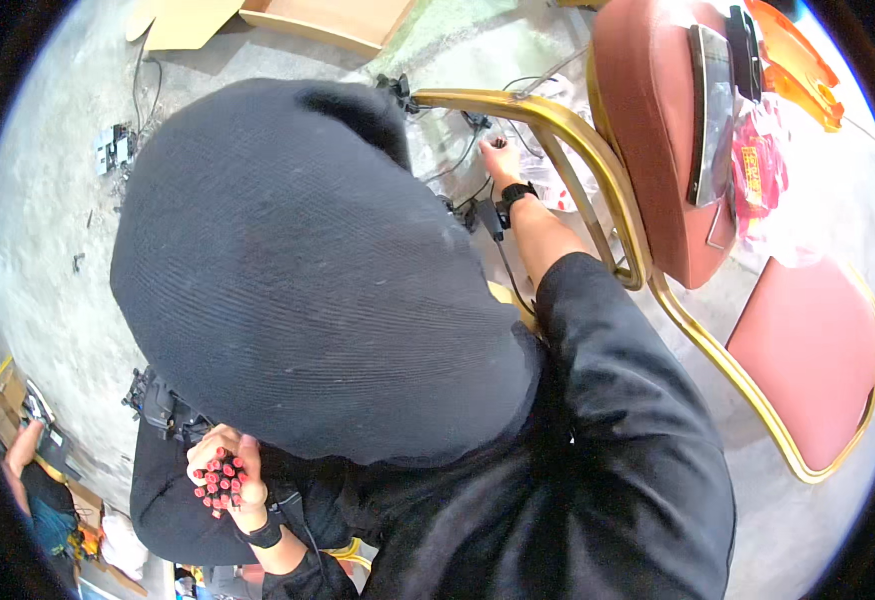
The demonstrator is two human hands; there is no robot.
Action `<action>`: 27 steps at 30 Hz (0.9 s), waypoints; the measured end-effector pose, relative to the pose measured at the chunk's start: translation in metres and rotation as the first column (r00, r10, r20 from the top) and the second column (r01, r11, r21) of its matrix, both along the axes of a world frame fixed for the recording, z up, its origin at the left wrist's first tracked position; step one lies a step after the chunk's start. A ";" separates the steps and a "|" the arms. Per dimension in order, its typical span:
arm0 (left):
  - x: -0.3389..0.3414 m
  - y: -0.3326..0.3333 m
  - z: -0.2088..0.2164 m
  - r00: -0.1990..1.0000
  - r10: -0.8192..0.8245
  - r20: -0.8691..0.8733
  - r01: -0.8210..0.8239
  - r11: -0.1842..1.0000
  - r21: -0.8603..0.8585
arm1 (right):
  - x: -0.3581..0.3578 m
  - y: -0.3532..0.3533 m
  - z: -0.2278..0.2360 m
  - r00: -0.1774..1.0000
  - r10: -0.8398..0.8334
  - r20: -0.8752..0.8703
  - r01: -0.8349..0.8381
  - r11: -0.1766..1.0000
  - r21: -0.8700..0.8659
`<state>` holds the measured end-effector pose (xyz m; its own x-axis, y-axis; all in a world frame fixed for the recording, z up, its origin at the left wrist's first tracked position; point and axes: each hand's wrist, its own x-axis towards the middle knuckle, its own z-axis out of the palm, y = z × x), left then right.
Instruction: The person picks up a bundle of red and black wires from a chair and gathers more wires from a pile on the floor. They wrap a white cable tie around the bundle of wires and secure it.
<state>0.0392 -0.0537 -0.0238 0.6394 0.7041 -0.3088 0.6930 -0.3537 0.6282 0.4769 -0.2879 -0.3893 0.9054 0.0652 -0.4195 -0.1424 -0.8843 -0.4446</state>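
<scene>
My left hand [226, 462], at the lower left, is closed round a bunch of thin pieces with red round ends [221, 483]. Only their ends show clearly, so I cannot tell their exact kind. Stretched far ahead, my right hand [501, 160] is held low over clear plastic [558, 185] on the floor. Its fingers are curled, with a small dark spot between them that I cannot make out. Both wrists wear black bands with small devices. A large shape in dark ribbed fabric [308, 270] fills the middle and hides the floor between my hands.
A gold-framed chair [548, 115] with a reddish seat [648, 130] stands at the right, carrying a dark flat panel [710, 115] and a red packet [758, 170]. Cables [458, 160] run across the floor. Cardboard [338, 25] lies at the far edge. Another person's arm [20, 455] shows at the left.
</scene>
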 end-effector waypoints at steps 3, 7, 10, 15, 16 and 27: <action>-0.013 -0.009 -0.001 0.996 -0.069 -0.065 0.080 0.978 0.191 | 0.006 0.007 0.001 0.985 -0.100 -0.141 0.104 0.994 0.025; -0.035 -0.023 -0.017 0.997 -0.009 -0.070 0.031 0.947 0.320 | 0.016 0.021 0.009 0.980 -0.120 -0.158 0.121 0.993 0.000; -0.039 -0.025 -0.002 0.995 0.074 -0.069 -0.055 0.967 0.249 | -0.003 0.045 0.003 0.977 -0.199 -0.080 0.193 0.978 -0.077; -0.023 -0.017 -0.006 0.996 0.048 0.078 -0.059 0.989 0.136 | -0.010 0.043 0.009 0.994 -0.089 -0.060 0.079 0.986 -0.147; -0.014 -0.013 -0.003 0.992 0.042 0.116 -0.056 0.991 0.119 | -0.009 0.038 0.006 0.997 -0.047 -0.067 0.034 0.984 -0.176; 0.001 -0.011 0.005 0.932 0.282 0.228 -0.192 0.917 -0.350 | -0.028 0.016 0.043 0.974 -0.193 0.121 0.199 0.979 -0.041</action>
